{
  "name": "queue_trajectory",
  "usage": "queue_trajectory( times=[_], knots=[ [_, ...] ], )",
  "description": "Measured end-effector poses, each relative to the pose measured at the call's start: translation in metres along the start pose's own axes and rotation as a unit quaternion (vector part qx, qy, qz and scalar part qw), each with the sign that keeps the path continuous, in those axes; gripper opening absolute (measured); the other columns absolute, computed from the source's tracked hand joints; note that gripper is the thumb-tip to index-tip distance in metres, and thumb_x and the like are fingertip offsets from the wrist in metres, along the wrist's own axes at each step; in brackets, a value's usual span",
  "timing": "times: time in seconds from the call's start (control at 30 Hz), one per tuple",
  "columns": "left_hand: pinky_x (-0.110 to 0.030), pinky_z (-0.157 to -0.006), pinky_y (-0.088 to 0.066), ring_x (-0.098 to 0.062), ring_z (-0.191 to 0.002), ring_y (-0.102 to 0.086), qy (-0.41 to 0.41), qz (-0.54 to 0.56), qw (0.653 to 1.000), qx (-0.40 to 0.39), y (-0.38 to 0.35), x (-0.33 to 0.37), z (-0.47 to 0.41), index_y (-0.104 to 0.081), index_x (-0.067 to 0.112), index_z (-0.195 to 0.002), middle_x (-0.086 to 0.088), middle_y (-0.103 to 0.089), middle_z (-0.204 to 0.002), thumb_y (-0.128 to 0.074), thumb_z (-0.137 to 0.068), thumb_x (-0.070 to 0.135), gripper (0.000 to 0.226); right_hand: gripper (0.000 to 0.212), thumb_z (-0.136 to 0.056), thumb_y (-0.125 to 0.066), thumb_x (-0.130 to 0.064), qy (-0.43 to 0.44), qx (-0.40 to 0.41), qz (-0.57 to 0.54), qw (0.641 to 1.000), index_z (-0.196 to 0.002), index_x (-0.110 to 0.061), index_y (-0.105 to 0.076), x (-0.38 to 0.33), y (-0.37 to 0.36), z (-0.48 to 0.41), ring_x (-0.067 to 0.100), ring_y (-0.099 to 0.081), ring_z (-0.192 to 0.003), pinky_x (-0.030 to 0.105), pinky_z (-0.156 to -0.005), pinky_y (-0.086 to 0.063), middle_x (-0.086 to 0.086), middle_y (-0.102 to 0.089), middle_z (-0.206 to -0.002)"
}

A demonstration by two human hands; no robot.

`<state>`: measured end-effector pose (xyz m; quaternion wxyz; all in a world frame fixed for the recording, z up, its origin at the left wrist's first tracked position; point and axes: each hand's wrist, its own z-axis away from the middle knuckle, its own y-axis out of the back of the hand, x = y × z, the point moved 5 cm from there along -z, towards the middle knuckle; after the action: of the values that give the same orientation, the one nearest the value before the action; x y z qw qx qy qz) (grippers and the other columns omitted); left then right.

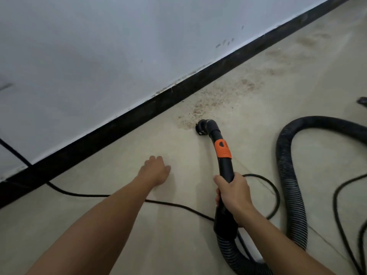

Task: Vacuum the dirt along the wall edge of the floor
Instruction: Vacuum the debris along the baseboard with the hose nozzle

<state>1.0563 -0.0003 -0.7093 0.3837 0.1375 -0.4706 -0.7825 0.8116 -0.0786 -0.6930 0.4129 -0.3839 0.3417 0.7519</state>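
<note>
My right hand (pixel 233 192) is shut on the black vacuum hose handle (pixel 225 163), which has an orange collar. The curved nozzle (pixel 205 128) touches the beige floor at the near end of a reddish-brown dirt patch (pixel 216 100). More dirt (pixel 282 56) trails along the black baseboard (pixel 139 114) towards the far right. My left hand (pixel 155 170) rests knuckles-up on the floor to the left of the nozzle, holding nothing, its fingers curled under.
The ribbed black hose (pixel 290 175) loops across the floor at right. A thin black power cord (pixel 119 196) runs under my left arm from the baseboard. Another cord (pixel 341 187) lies far right. A dark object (pixel 362 101) pokes in at the right edge.
</note>
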Motion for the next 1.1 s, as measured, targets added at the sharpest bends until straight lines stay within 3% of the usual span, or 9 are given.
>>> queue_trajectory(
  times=[0.1, 0.23, 0.4, 0.6, 0.87, 1.1],
  knots=[
    [-0.045, -0.111, -0.03, -0.035, -0.138, -0.024, 0.029, 0.01, 0.993, 0.111, -0.017, -0.01, -0.015, -0.032, 0.003, -0.142, -0.02, -0.025, -0.151, -0.033, -0.101, 0.039, 0.055, 0.015, -0.088, -0.064, -0.018, 0.008, -0.007, 0.008, 1.0, -0.088, -0.008, -0.053, -0.002, -0.006, -0.012, 0.02, -0.055, -0.043, 0.032, -0.046, -0.049, 0.01, -0.06, -0.061],
    [-0.043, -0.12, -0.006, -0.032, -0.148, -0.006, 0.043, 0.023, 0.977, 0.207, -0.034, -0.019, -0.025, -0.017, 0.005, -0.152, -0.017, -0.01, -0.16, -0.026, -0.102, 0.041, 0.062, 0.016, -0.088, -0.064, -0.016, 0.021, -0.011, 0.017, 1.0, -0.084, -0.007, -0.052, -0.012, -0.009, -0.028, 0.02, -0.054, -0.041, 0.031, -0.043, -0.047, 0.009, -0.057, -0.057],
    [-0.044, -0.12, -0.009, -0.031, -0.147, -0.012, 0.031, 0.014, 0.965, 0.261, -0.036, -0.021, -0.025, -0.025, 0.004, -0.15, -0.018, -0.018, -0.159, -0.028, -0.101, 0.039, 0.06, 0.015, -0.086, -0.066, -0.017, 0.027, -0.034, 0.061, 0.997, -0.081, -0.01, -0.054, -0.003, -0.021, -0.016, 0.017, -0.055, -0.039, 0.027, -0.039, -0.044, 0.003, -0.057, -0.049],
    [-0.043, -0.121, -0.01, -0.029, -0.148, -0.013, 0.037, 0.024, 0.963, 0.264, -0.036, -0.022, -0.026, -0.029, 0.006, -0.15, -0.016, -0.021, -0.159, -0.03, -0.1, 0.038, 0.059, 0.014, -0.087, -0.066, -0.024, 0.055, 0.003, 0.12, 0.991, -0.082, -0.017, -0.055, -0.028, -0.036, -0.036, 0.014, -0.058, -0.04, 0.027, -0.039, -0.046, 0.007, -0.061, -0.057],
    [-0.045, -0.12, -0.017, -0.03, -0.147, -0.019, 0.049, 0.025, 0.968, 0.246, -0.032, -0.021, -0.025, -0.035, 0.004, -0.147, -0.018, -0.026, -0.157, -0.02, -0.095, 0.04, 0.065, 0.017, -0.084, -0.068, -0.027, 0.037, -0.003, 0.154, 0.987, -0.081, -0.017, -0.055, -0.038, -0.048, -0.046, 0.016, -0.059, -0.04, 0.026, -0.038, -0.046, 0.007, -0.061, -0.054],
    [-0.048, -0.117, -0.023, -0.032, -0.145, -0.025, 0.044, 0.033, 0.971, 0.232, -0.03, -0.021, -0.027, -0.041, 0.002, -0.144, -0.02, -0.031, -0.154, -0.025, -0.095, 0.039, 0.063, 0.015, -0.082, -0.067, -0.03, 0.049, -0.051, 0.172, 0.983, -0.083, -0.021, -0.056, -0.054, -0.084, -0.063, 0.017, -0.059, -0.04, 0.03, -0.039, -0.048, 0.002, -0.06, -0.052]
  ],
)
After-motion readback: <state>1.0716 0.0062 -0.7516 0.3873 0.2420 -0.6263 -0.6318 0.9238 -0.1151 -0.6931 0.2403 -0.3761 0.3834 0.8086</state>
